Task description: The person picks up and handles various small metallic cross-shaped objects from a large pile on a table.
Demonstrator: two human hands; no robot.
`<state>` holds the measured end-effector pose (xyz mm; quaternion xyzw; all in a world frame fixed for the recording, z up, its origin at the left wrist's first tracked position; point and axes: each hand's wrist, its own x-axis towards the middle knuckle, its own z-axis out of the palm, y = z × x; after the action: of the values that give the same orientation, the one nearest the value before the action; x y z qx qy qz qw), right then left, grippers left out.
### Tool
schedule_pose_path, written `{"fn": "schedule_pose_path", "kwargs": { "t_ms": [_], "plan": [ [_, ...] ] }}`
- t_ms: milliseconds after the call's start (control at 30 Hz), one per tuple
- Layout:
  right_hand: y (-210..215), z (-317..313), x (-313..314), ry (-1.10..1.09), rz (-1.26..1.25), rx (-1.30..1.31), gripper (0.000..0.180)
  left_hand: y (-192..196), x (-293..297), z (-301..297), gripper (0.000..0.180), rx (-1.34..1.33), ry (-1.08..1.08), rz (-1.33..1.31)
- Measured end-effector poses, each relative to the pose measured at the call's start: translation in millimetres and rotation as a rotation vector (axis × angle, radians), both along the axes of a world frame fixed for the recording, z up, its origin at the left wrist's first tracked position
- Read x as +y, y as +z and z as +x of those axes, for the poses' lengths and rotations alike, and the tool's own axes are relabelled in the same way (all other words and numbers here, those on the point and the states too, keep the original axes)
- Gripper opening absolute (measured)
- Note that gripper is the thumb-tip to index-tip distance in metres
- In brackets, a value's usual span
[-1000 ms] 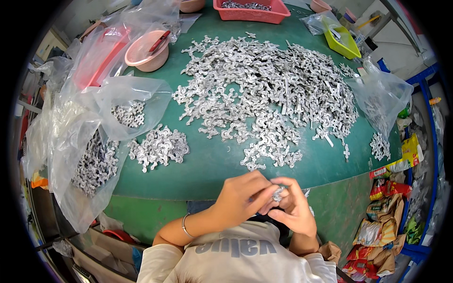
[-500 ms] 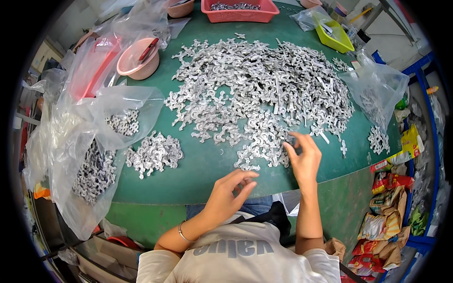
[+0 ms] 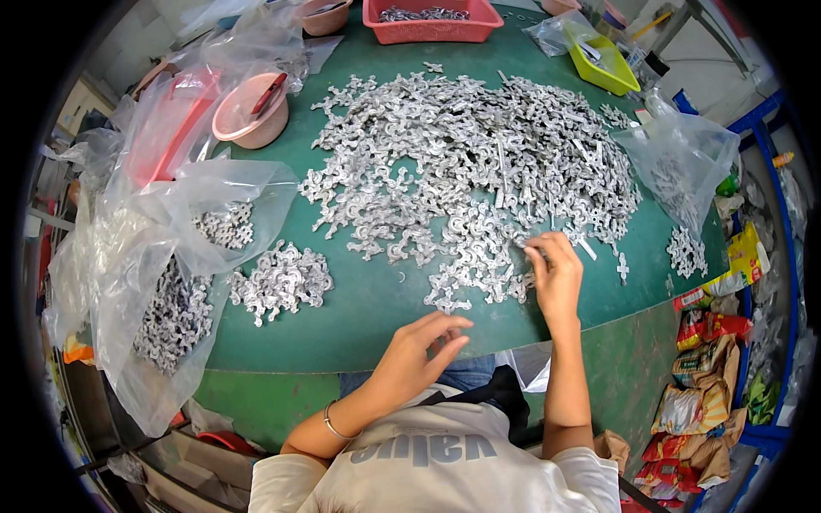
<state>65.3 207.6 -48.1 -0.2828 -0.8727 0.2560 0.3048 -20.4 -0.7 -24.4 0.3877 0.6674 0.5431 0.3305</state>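
Note:
A broad heap of small silver cross-shaped metal pieces (image 3: 479, 128) covers the middle of the green table. At its near right edge, my right hand (image 3: 558, 272) has its thumb and fingertips closed together on what looks like one metal piece (image 3: 521, 243), mostly hidden by the fingers. Close to the table's front edge, my left hand (image 3: 419, 352) is loosely curled, its thumb apart from the fingers and nothing visible between them. It lies just in front of the heap's near tip. A smaller pile of similar pieces (image 3: 280, 280) sits to the left.
Clear plastic bags (image 3: 171, 312) with metal pieces lie on the left, beside a pink bowl (image 3: 250, 111) holding a red-handled tool. A red tray (image 3: 432, 32) stands at the back, a yellow-green basket (image 3: 603, 67) at the back right. Another bag (image 3: 680, 162) and a small pile (image 3: 686, 253) lie right.
My right hand has shifted slightly to the right, and its fingertips have come together at the heap's edge. My left hand has barely moved.

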Motion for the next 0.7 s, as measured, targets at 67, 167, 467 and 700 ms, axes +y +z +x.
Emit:
{"fn": "schedule_pose_path", "kwargs": {
  "t_ms": [67,167,467,700],
  "plan": [
    [-2.1,2.6,2.7,0.022,-0.11,0.17,0.006,0.4,-0.8,-0.8,0.018,-0.016,-0.009,0.001],
    [2.3,6.6,-13.7,-0.073,-0.655,0.291,0.011,-3.1,-2.4,-1.7,0.021,-0.101,-0.004,0.013],
    [17.2,10.4,-73.1,0.144,-1.431,0.562,0.005,-0.8,18.2,8.7,0.043,-0.249,0.235,0.274],
    [26.0,16.1,-85.9,0.204,-1.351,0.587,0.009,5.6,12.2,12.3,0.046,-0.012,0.28,0.321]
  ]
}}
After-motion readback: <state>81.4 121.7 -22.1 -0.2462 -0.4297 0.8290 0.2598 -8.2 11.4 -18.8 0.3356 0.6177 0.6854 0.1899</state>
